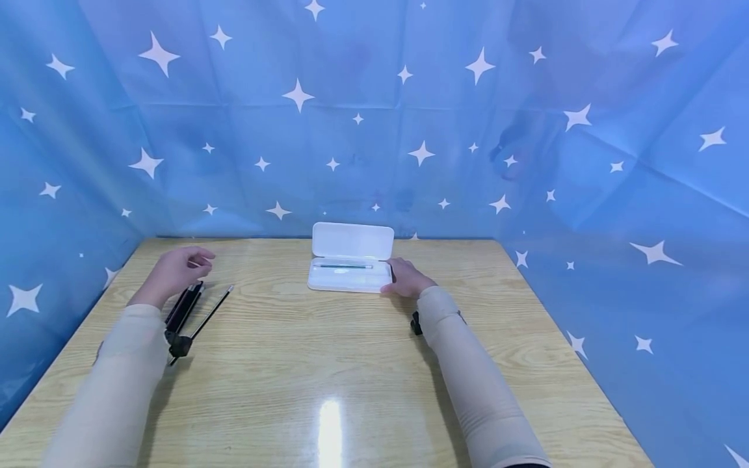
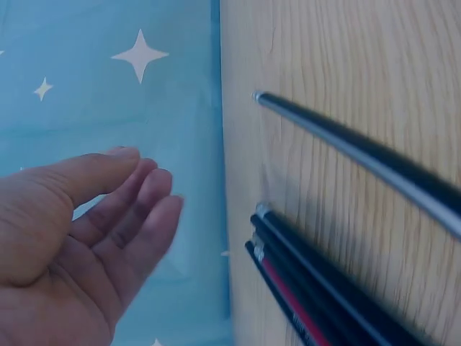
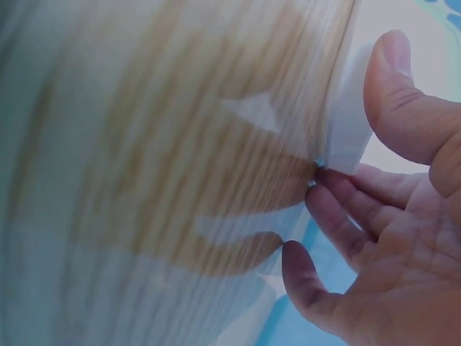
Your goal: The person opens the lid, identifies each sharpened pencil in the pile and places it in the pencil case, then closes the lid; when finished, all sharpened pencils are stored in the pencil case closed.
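Observation:
A white pencil case lies with its lid raised near the table's back edge. Inside it is one thin green pencil. At the case's right end my right hand holds on, thumb at the front and fingers toward the back; some fingertips touch the table. My left hand hovers at the far left, fingers loosely bent with nothing in them. Below and beside it lie several dark pencils close together, one with a red stripe. A single black pencil lies apart from them.
The wooden table ends at a blue star-patterned cloth at the back and both sides. A black wrist camera on the left sleeve partly covers the pencils in the head view.

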